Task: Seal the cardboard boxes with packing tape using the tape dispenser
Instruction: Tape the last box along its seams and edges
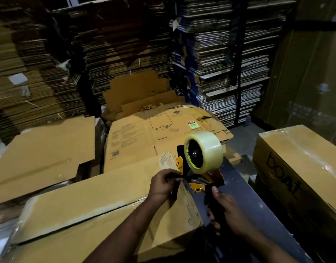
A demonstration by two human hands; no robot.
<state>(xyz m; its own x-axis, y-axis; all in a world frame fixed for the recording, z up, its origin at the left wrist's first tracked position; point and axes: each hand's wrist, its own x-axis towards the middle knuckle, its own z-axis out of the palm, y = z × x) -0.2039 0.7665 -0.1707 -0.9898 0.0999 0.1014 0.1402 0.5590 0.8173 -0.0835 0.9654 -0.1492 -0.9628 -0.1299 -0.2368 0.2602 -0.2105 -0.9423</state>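
A long cardboard box (pixel 91 211) lies in front of me, its two top flaps meeting along a seam. My right hand (pixel 227 213) grips the black handle of the tape dispenser (pixel 199 168), which carries a roll of clear tape (pixel 207 150) and sits at the box's far right end. My left hand (pixel 164 184) rests on the box's right end with its fingers curled at the dispenser's mouth, pinching what looks like the tape end. The tape end itself is too small to see clearly.
A taped box marked "boat" (pixel 299 168) stands at the right. Flattened cartons (pixel 153 137) lie beyond the box and another sheet (pixel 42 152) at the left. Tall stacks of flat cardboard (pixel 226 59) wall off the back. A dark floor strip (pixel 258 202) runs between the boxes.
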